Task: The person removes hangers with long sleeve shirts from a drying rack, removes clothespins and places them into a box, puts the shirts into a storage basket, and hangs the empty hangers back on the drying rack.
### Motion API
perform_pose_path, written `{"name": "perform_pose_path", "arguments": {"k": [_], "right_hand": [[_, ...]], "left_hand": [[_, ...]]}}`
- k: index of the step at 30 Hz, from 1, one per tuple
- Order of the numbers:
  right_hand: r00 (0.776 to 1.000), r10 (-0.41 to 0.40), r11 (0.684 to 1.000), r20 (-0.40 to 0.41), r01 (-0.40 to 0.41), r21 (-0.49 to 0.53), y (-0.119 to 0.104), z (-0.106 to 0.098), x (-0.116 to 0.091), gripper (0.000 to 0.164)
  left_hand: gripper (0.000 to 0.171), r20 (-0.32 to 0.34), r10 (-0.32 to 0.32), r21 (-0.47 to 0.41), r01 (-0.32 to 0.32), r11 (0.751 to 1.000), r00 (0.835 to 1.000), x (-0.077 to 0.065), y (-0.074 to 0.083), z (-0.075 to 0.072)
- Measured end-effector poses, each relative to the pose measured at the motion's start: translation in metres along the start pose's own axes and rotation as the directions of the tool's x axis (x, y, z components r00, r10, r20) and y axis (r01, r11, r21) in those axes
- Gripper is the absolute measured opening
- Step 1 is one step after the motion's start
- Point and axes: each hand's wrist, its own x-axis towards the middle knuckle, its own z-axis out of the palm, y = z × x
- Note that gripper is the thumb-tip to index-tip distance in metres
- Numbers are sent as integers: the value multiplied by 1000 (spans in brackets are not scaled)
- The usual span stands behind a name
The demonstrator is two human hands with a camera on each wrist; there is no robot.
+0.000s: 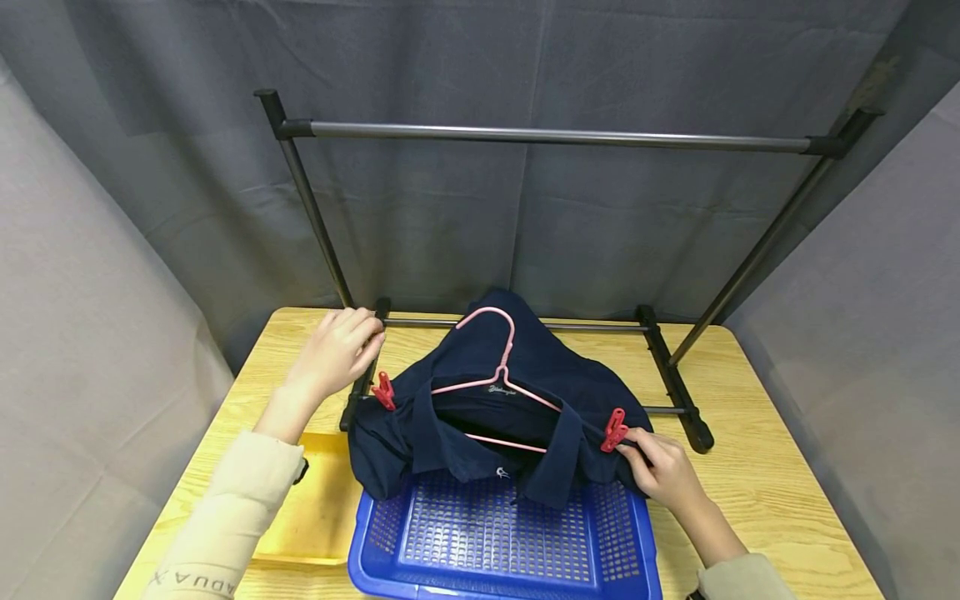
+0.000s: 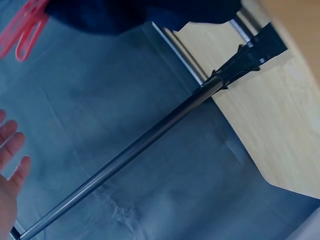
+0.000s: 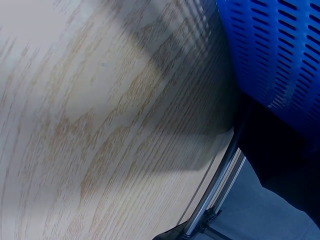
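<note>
A navy polo shirt lies collar toward me over the back of a blue basket and the rack's lower bars. Inside its neck sits a pink hanger, its hook pointing up and left. Red clothespins grip both shoulders, one clothespin on the left and another clothespin on the right. My right hand pinches the shirt's shoulder fabric just beside the right clothespin. My left hand is raised past the left clothespin, holding nothing; its loose fingers show in the left wrist view.
A dark metal rack with a horizontal top bar stands behind the shirt; its feet rest on the wooden table. Left of the basket is a yellow tray. Grey curtain hangs behind, with pale panels at both sides.
</note>
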Motion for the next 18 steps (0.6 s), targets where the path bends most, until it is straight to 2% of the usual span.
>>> {"name": "perform_pose_path", "arguments": {"k": [8,13,18], "right_hand": [[1000,-4,1000,2,4,10,0,0,0,33],[1000,-7,1000,-1,7,7,0,1,0,34],[1000,0,1000,0,0,15,0,0,0,33]], "left_hand": [[26,17,130,-4,-130,992,991,-22,11,10],[37,49,134,-23,-133,991,990,-34,13,18],[49,63,122,-26,-120,992,991,-41,12,21]]}}
